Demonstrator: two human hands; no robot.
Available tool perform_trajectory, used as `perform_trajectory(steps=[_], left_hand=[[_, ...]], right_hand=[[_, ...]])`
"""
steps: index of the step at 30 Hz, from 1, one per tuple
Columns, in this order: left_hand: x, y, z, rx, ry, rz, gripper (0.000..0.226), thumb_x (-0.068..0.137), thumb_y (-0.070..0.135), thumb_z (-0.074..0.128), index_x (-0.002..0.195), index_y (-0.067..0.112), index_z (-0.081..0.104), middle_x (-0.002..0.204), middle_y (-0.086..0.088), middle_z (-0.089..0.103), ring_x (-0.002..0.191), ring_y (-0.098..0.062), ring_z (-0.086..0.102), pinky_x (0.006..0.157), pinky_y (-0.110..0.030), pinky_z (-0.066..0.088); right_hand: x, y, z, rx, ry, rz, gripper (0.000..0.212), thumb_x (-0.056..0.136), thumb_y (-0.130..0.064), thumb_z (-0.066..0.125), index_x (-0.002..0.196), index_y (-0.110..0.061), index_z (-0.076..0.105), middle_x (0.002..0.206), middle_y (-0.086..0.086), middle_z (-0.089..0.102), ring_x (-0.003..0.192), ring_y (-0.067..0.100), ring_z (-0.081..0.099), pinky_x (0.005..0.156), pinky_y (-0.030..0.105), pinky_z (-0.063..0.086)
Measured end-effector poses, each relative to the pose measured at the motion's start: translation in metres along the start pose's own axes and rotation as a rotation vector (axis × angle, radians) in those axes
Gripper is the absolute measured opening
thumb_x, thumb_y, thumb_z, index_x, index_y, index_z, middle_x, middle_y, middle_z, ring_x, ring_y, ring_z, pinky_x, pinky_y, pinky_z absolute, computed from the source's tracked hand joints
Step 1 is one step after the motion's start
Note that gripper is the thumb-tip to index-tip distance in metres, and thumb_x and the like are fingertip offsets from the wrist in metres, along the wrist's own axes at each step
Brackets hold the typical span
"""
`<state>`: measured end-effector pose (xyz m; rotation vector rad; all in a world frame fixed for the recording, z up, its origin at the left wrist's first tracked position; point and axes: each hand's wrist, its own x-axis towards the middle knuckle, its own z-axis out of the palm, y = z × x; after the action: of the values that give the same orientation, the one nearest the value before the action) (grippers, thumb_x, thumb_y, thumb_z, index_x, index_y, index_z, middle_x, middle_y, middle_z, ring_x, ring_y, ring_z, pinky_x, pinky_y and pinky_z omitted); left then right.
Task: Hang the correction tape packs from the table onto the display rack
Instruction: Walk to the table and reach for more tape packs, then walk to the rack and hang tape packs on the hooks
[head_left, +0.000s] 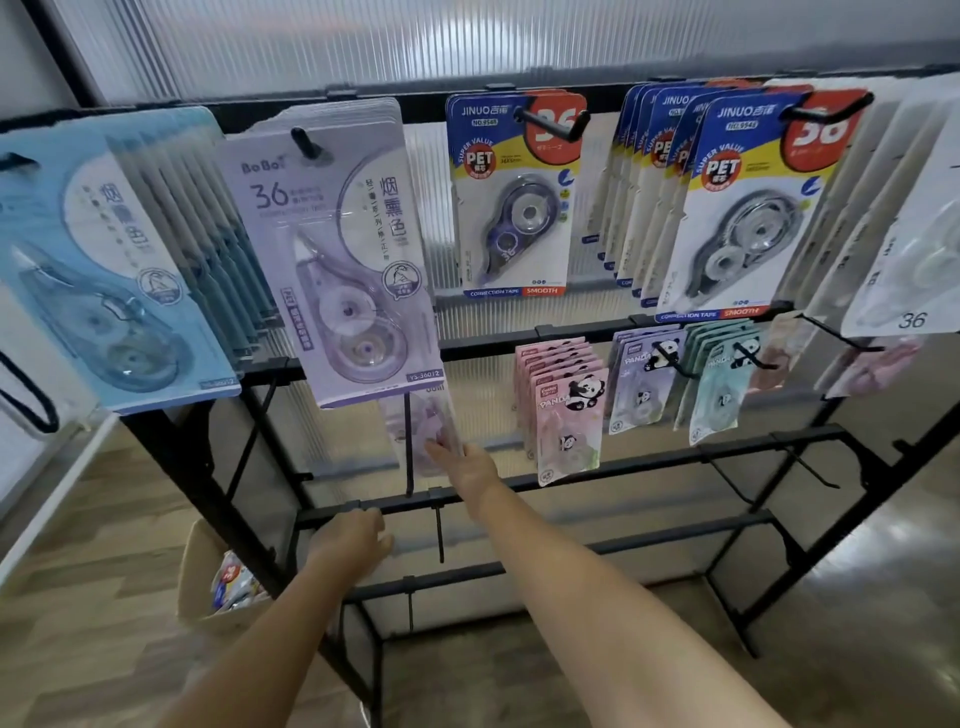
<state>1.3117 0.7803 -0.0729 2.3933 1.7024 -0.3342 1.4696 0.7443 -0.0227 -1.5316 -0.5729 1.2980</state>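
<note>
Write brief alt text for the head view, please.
A person's right hand touches a pale pink pack on a black display rack of correction tape packs, while the left hand rests at a lower bar.

lilac pack: BoBo 36 | blue pack: JINUO PET

On the display rack, the top bar carries four groups of correction tape packs side by side. Panda packs hang on the bar below, to the right. A box sits on the floor left of the rack, behind its leg.
</note>
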Motion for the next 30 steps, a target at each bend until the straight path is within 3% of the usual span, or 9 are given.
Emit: perform_trajectory(steps=[4, 7, 12, 14, 19, 22, 30], left_hand=[[-0.008, 0.009, -0.009, -0.016, 0.013, 0.012, 0.028, 0.098, 0.031, 0.039, 0.112, 0.013, 0.056, 0.11, -0.005, 0.061, 0.096, -0.019, 0.057, 0.079, -0.029, 0.046], [-0.018, 0.013, -0.011, -0.03, 0.003, 0.02, 0.029, 0.097, 0.032, 0.04, 0.115, 0.014, 0.054, 0.112, -0.004, 0.06, 0.099, -0.019, 0.056, 0.082, -0.03, 0.048], [-0.059, 0.009, 0.002, -0.027, -0.017, 0.027, 0.031, 0.099, 0.032, 0.042, 0.121, 0.015, 0.054, 0.11, -0.002, 0.061, 0.091, -0.015, 0.056, 0.075, -0.025, 0.044], [-0.086, -0.003, 0.006, -0.019, -0.034, -0.001, 0.03, 0.097, 0.032, 0.045, 0.121, 0.016, 0.055, 0.115, -0.003, 0.061, 0.099, -0.018, 0.058, 0.077, -0.027, 0.044], [-0.186, -0.082, 0.006, 0.099, 0.109, -0.136, 0.036, 0.094, 0.026, 0.046, 0.129, 0.02, 0.053, 0.131, -0.003, 0.057, 0.122, -0.023, 0.053, 0.094, -0.032, 0.044], [-0.264, -0.161, 0.003, 0.151, 0.078, -0.282, 0.041, 0.097, 0.029, 0.044, 0.136, 0.018, 0.045, 0.137, -0.005, 0.05, 0.128, -0.025, 0.045, 0.098, -0.034, 0.039], [-0.527, -0.366, -0.002, 0.092, 0.171, -0.765, 0.041, 0.098, 0.033, 0.044, 0.132, 0.01, 0.043, 0.136, -0.012, 0.048, 0.125, -0.029, 0.044, 0.099, -0.04, 0.038]], right_hand=[[0.002, 0.0, -0.004, -0.075, 0.095, 0.008, 0.054, 0.087, -0.035, 0.067, 0.125, -0.001, 0.051, 0.125, 0.018, 0.057, 0.116, 0.03, 0.054, 0.093, 0.034, 0.042], [-0.014, 0.01, -0.017, -0.263, 0.135, -0.009, 0.051, 0.092, -0.025, 0.062, 0.134, -0.001, 0.046, 0.134, 0.014, 0.052, 0.123, 0.026, 0.049, 0.091, 0.027, 0.039], [-0.058, 0.063, -0.009, -0.858, -0.015, -0.002, 0.039, 0.095, -0.021, 0.055, 0.131, -0.008, 0.047, 0.131, 0.01, 0.053, 0.12, 0.024, 0.051, 0.095, 0.029, 0.043], [-0.076, 0.084, 0.014, -1.052, -0.099, -0.047, 0.036, 0.094, -0.018, 0.055, 0.129, -0.009, 0.048, 0.128, 0.009, 0.054, 0.115, 0.023, 0.054, 0.09, 0.028, 0.045], [-0.138, 0.105, 0.11, -1.537, -0.334, -0.374, 0.034, 0.095, -0.006, 0.045, 0.128, -0.004, 0.048, 0.133, 0.016, 0.048, 0.118, 0.031, 0.05, 0.094, 0.037, 0.043], [-0.196, 0.106, 0.196, -1.675, -0.396, -0.605, 0.039, 0.093, -0.004, 0.043, 0.132, -0.003, 0.047, 0.135, 0.016, 0.048, 0.125, 0.034, 0.046, 0.103, 0.043, 0.038], [-0.413, 0.157, 0.435, -1.638, -0.802, -1.138, 0.037, 0.095, -0.008, 0.04, 0.132, -0.007, 0.043, 0.135, 0.014, 0.045, 0.127, 0.031, 0.04, 0.103, 0.039, 0.034]])
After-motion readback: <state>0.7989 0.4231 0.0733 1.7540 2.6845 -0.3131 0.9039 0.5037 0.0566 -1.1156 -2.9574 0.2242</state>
